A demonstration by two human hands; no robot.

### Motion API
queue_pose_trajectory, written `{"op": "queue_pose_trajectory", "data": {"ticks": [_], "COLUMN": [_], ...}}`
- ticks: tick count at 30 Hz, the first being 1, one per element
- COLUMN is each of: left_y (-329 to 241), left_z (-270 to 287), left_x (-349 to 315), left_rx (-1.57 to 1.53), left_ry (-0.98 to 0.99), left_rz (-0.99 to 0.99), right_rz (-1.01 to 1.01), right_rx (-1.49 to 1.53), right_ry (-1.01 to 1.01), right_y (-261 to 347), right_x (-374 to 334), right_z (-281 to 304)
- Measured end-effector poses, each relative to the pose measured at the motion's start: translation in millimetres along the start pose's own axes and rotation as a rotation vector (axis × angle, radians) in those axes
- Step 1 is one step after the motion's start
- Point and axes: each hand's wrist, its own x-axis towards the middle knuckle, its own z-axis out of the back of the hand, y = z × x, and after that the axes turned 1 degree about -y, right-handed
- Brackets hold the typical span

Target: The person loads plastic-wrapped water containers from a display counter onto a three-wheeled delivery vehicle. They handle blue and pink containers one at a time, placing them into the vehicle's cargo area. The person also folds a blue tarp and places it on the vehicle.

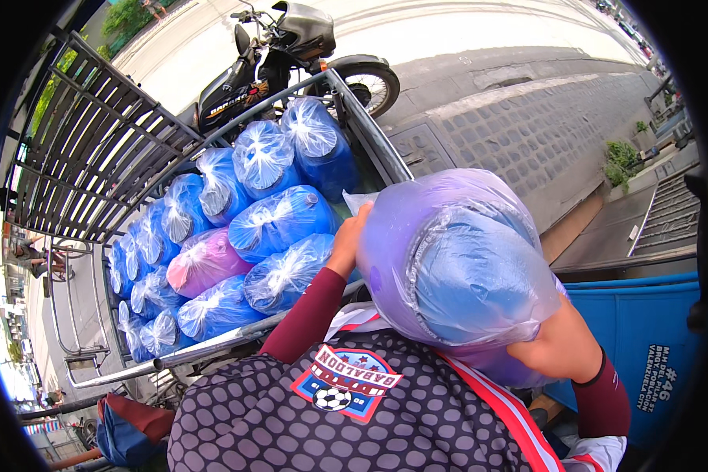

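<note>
A large blue-and-purple water jug [480, 267], wrapped in clear plastic, is held against my chest on the right side. My left hand [349, 237] presses on its left side, fingers closed at the plastic near the far end. Around its near right side, my right hand [554, 346] is curled, with some fingers hidden beneath. Left of the jug, a metal-railed cart [374, 130] carries several plastic-wrapped blue jugs [279, 223], some upright and some tilted. A pink jug [206, 262] lies among them. My left forearm passes beside the cart's near rail.
A slatted metal panel [86, 141] stands at the cart's left end. Behind the cart is a parked black motorcycle [267, 75]. A blue tarp-like panel [637, 330] is close on my right, below a metal gate [669, 216]. Paved sidewalk [519, 138] stretches beyond.
</note>
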Motion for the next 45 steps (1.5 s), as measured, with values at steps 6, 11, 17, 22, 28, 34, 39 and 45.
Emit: {"op": "queue_pose_trajectory", "data": {"ticks": [6,11,17,22,28,34,39,45], "left_y": [-5,26,49,40,45,9,29,79], "left_z": [-37,-36,-46,-11,66,142,148,92], "left_x": [4,-1,23,40,102,173,208,220], "left_rx": [-0.239,-0.244,-0.684,-0.429,-0.010,0.024,0.083,0.119], "left_ry": [-0.035,-0.058,0.073,-0.028,-0.163,-0.198,-0.075,0.264], "left_rz": [0.288,0.294,0.397,0.344,-0.077,-0.176,-0.097,0.203], "right_rz": [0.020,-0.071,-0.098,-0.242,-0.436,-0.163,-0.431,-0.425], "right_rx": [0.085,0.148,-0.068,-0.130,-0.103,-0.243,0.128,0.362], "right_ry": [0.101,0.268,0.469,0.439,0.358,0.279,0.146,-0.083], "right_y": [-12,12,39,78,132,117,72,21], "right_x": [46,99,134,158,183,177,191,218], "right_z": [49,60,59,57,39,-1,-58,-123]}}
